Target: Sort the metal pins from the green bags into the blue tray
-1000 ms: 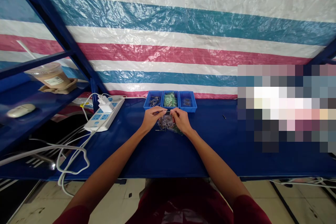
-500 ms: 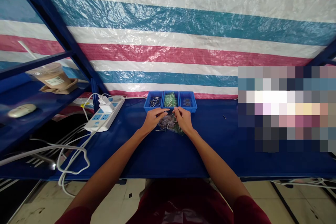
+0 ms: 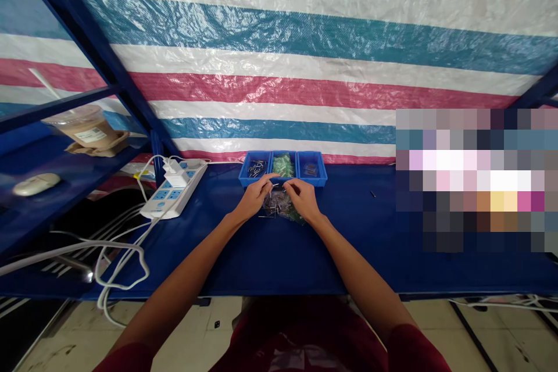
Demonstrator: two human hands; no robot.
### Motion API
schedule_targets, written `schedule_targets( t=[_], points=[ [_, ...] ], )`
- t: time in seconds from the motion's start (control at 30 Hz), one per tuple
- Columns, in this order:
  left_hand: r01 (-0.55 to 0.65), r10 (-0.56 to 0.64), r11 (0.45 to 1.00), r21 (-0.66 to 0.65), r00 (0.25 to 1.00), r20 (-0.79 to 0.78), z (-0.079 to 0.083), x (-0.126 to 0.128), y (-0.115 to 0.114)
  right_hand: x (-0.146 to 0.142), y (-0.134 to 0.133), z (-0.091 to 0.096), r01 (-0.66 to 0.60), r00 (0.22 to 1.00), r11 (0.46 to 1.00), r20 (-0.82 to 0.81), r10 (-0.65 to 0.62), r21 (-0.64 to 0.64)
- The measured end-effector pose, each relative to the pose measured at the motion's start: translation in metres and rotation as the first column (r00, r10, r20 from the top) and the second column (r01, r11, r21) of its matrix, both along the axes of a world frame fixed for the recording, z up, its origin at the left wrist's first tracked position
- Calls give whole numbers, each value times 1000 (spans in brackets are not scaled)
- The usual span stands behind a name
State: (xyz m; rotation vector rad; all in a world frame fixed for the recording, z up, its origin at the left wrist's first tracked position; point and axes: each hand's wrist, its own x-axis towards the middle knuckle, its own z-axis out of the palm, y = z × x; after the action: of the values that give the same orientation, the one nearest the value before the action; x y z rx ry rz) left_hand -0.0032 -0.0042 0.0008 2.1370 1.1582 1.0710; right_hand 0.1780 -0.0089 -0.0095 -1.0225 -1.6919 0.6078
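Note:
My left hand (image 3: pixel 254 197) pinches a thin metal pin-like piece (image 3: pixel 275 185), too small to tell its exact kind. Close beside it, my right hand (image 3: pixel 304 197) has thumb and forefinger pressed together near the piece's right end; what they grip is too small to make out. Under both hands lies a pile of small metal pieces (image 3: pixel 275 204) on clear plastic. Just behind are three joined blue bins: dark metal pieces fill the left bin (image 3: pixel 250 181), green-tinted packets (image 3: pixel 283 166) the middle one, and a few small pieces (image 3: pixel 311 170) lie in the right.
A white power strip (image 3: pixel 174 192) with plugs and loose cables (image 3: pixel 126 256) lies left on the blue table (image 3: pixel 279 267). One small dark piece (image 3: pixel 372 193) rests to the right. A drink cup (image 3: pixel 87 128) and a mouse (image 3: pixel 37 184) occupy the left shelf. The far right is blurred out.
My hands have come closer together. My right hand has moved slightly left, and the metal piece now shows between the two hands' fingertips.

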Motion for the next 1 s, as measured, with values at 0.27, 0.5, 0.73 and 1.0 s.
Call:
schedule_targets(
  t=[0.27, 0.5, 0.73, 1.0],
  points=[
    [17, -13, 998, -61, 998, 62, 1, 1, -2, -2, 1, -4, -76, 994, 997, 78, 77, -11],
    [26, -17, 995, -93, 995, 94, -1, 1, -3, -2, 0, -4, -116, 991, 993, 69, 117, -9],
    [2, 5, 999, -54, 992, 126, 0, 1, -3, -1, -1, 0, -36, 997, 999, 68, 36, -5],
    [-68, 64, 997, 30, 992, 108, 1, 0, -2, 0, -1, 1, -17, 1000, 998, -14, 16, -66]
  ],
)
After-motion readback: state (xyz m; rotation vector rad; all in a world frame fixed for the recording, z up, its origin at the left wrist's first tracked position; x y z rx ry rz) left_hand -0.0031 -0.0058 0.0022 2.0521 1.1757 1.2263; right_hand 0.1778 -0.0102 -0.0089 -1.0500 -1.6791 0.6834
